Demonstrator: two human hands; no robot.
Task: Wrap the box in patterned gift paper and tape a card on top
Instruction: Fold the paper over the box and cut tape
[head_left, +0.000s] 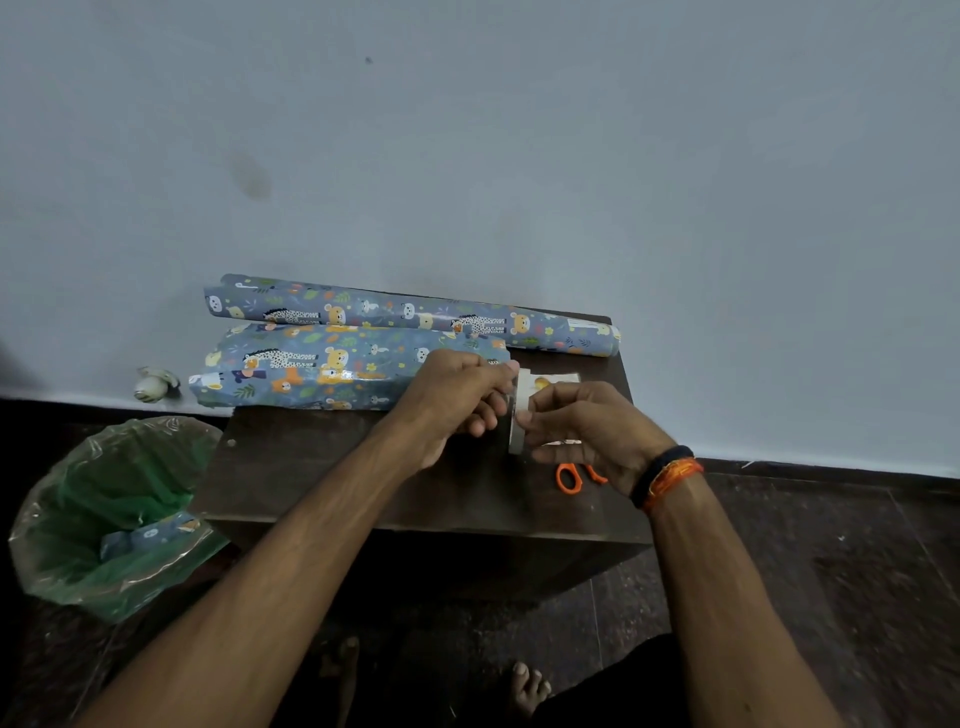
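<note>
The box (322, 371), wrapped in blue animal-patterned paper, lies on the dark wooden table (332, 467) at its back left. Behind it lies the roll of the same paper (410, 312). Both my hands meet over the table right of the box. My right hand (587, 431) grips a roll of tape (517, 434) held upright. My left hand (457, 395) pinches the tape's end at the top of the roll. A white card (553, 383) with a yellow picture lies flat just behind my hands, partly hidden by them.
Orange-handled scissors (571, 478) lie on the table under my right wrist. A bin lined with a green plastic bag (111, 514) stands on the floor at the left, with a paper scrap inside. A small white object (153, 384) lies by the wall.
</note>
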